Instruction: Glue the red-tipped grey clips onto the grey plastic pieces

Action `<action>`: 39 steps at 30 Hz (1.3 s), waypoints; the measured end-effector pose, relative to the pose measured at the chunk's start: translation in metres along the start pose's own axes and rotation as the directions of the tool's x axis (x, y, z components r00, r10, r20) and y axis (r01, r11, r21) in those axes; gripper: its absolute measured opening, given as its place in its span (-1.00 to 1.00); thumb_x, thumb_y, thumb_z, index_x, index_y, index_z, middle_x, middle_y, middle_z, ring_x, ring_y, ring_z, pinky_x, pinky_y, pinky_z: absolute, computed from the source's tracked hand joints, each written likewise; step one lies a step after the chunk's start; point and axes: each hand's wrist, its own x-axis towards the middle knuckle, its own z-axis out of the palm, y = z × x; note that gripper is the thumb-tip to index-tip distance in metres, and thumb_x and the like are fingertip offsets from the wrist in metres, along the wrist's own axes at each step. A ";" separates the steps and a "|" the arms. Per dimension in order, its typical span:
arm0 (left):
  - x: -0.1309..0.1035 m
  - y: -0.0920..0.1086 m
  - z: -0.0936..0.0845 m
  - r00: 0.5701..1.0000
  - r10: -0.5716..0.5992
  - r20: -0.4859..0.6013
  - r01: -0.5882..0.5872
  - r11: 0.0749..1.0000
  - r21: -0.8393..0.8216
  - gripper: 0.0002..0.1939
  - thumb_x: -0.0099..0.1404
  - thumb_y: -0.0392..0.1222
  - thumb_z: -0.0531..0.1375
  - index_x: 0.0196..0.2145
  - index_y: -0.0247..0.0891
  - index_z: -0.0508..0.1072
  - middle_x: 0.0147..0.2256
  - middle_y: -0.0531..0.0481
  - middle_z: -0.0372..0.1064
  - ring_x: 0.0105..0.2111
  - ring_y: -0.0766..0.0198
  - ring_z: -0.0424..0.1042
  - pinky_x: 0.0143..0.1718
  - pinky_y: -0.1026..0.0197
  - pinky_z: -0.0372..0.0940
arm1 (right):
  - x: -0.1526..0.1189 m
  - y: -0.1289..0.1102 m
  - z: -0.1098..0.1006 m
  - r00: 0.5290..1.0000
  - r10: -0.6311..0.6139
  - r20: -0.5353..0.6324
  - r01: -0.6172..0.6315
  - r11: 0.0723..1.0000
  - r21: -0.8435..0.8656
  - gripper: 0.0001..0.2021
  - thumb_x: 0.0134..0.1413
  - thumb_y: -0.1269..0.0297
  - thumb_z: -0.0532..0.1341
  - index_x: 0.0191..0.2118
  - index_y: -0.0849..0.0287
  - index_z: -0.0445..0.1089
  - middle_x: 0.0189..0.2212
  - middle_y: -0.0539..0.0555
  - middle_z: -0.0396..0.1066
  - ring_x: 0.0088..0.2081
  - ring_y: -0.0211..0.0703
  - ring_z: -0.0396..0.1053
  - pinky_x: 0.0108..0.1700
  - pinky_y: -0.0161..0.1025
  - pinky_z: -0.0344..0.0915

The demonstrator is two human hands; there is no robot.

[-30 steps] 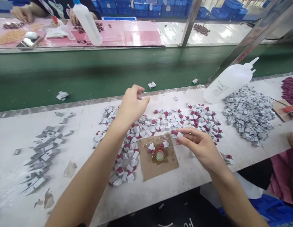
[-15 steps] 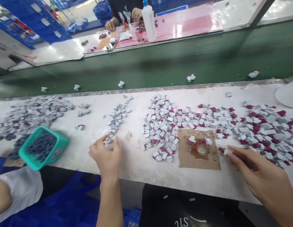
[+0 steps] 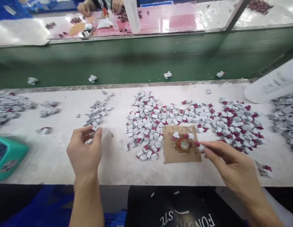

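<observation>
My right hand point(image 3: 234, 167) pinches a small white-and-dark-red piece point(image 3: 200, 147) between thumb and fingers, at the right edge of a brown cardboard square point(image 3: 170, 156). On the cardboard sits a small round cap-like dish point(image 3: 184, 144) ringed by reddish-brown wet liquid, with a few pieces point(image 3: 176, 135) beside it. My left hand point(image 3: 85, 153) is closed with a small pale grey block point(image 3: 95, 128) at its fingertips, just below a narrow pile of grey blocks point(image 3: 98, 110). Between the hands spreads a heap of white-and-dark-red pieces point(image 3: 146, 123).
A teal bin point(image 3: 17, 157) of dark parts stands at left. More pieces lie at far left point(image 3: 11, 108) and right point(image 3: 238, 126). A white bottle point(image 3: 272, 82) leans in at right. Beyond the table, a green strip point(image 3: 137, 60) bears several pieces; another person's hands point(image 3: 86, 8) work behind it.
The view has swung right. My right hand has brought its piece closer to the cardboard's edge. My left fingers have closed at the grey pile, with a block now showing at their tips.
</observation>
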 end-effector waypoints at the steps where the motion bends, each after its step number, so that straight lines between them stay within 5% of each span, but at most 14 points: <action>1: -0.009 0.006 0.001 0.999 0.000 0.041 0.002 0.998 -0.063 -0.76 0.33 0.01 0.43 -0.12 -0.06 0.55 -0.11 -0.05 0.66 -0.06 -0.16 0.68 0.14 -0.29 0.59 | 0.001 -0.007 0.006 1.000 0.003 0.007 -0.004 0.999 0.038 -0.87 0.51 0.20 0.44 0.02 -0.14 0.78 -0.06 -0.01 0.81 -0.08 -0.01 0.78 -0.06 -0.18 0.69; 7: -0.050 0.040 0.009 0.977 0.084 0.194 -0.018 0.948 -0.318 -0.75 0.26 -0.05 0.54 -0.12 -0.11 0.72 -0.26 0.02 0.69 -0.23 0.07 0.70 -0.08 0.04 0.68 | 0.006 -0.023 0.024 0.997 -0.055 0.058 0.051 0.996 0.072 -0.82 0.52 0.33 0.41 0.03 -0.09 0.78 -0.05 0.03 0.81 -0.06 0.02 0.79 -0.06 -0.14 0.72; 14: -0.063 0.055 0.017 0.941 0.145 0.307 -0.011 0.917 -0.399 -0.79 0.39 -0.05 0.53 -0.05 -0.07 0.77 -0.22 0.04 0.70 -0.19 0.15 0.71 -0.08 0.16 0.65 | 0.008 -0.024 0.022 0.993 -0.095 0.072 0.093 0.995 0.019 -0.81 0.53 0.40 0.38 0.01 -0.03 0.76 -0.12 0.04 0.78 -0.11 -0.02 0.78 -0.09 -0.15 0.69; 18: -0.069 0.066 0.021 0.898 0.164 0.409 0.031 0.903 -0.429 -0.81 0.42 -0.03 0.53 -0.04 -0.05 0.77 -0.27 0.04 0.68 -0.24 0.18 0.68 -0.24 0.23 0.60 | 0.009 -0.026 0.021 0.995 -0.061 0.075 0.058 0.997 0.046 -0.82 0.53 0.38 0.38 -0.01 -0.02 0.77 -0.14 0.04 0.77 -0.12 -0.03 0.76 -0.11 -0.16 0.68; 22: -0.079 0.089 0.030 0.807 0.236 0.542 0.093 0.855 -0.511 -0.86 0.47 -0.08 0.51 -0.04 -0.02 0.76 -0.20 0.03 0.70 -0.20 0.20 0.70 -0.17 0.24 0.63 | 0.012 -0.030 0.017 0.999 0.029 0.031 -0.034 0.984 0.177 -0.83 0.49 0.31 0.45 -0.04 -0.13 0.81 -0.18 -0.01 0.77 -0.17 -0.09 0.73 -0.17 -0.23 0.66; 27: -0.096 0.128 0.045 0.535 0.371 0.759 0.367 0.707 -0.604 -0.90 0.56 -0.12 0.45 -0.01 -0.06 0.75 -0.04 -0.01 0.76 -0.07 0.18 0.76 0.01 0.19 0.68 | 0.022 -0.027 0.016 0.984 0.173 0.043 -0.168 0.819 0.549 -0.91 0.49 0.10 0.52 0.00 -0.25 0.82 -0.08 -0.01 0.79 -0.04 -0.04 0.77 0.01 -0.15 0.73; 29: -0.101 0.139 0.051 0.458 0.391 0.798 0.468 0.657 -0.591 -0.87 0.56 -0.11 0.45 0.02 -0.10 0.75 0.00 -0.04 0.77 -0.06 0.16 0.78 0.02 0.18 0.69 | 0.026 -0.026 0.017 0.976 0.202 0.077 -0.205 0.751 0.627 -0.89 0.46 0.01 0.54 -0.01 -0.23 0.82 -0.06 0.02 0.80 -0.01 0.01 0.77 0.04 -0.09 0.75; 39: -0.111 0.148 0.063 0.414 0.392 0.822 0.508 0.650 -0.566 -0.88 0.55 -0.13 0.43 -0.01 -0.08 0.77 -0.02 -0.06 0.75 -0.05 0.08 0.79 0.07 0.05 0.72 | 0.030 -0.020 0.016 0.968 0.240 0.071 -0.231 0.746 0.624 -0.82 0.38 -0.05 0.58 -0.05 -0.15 0.82 -0.09 0.06 0.81 -0.04 0.07 0.78 0.08 0.05 0.77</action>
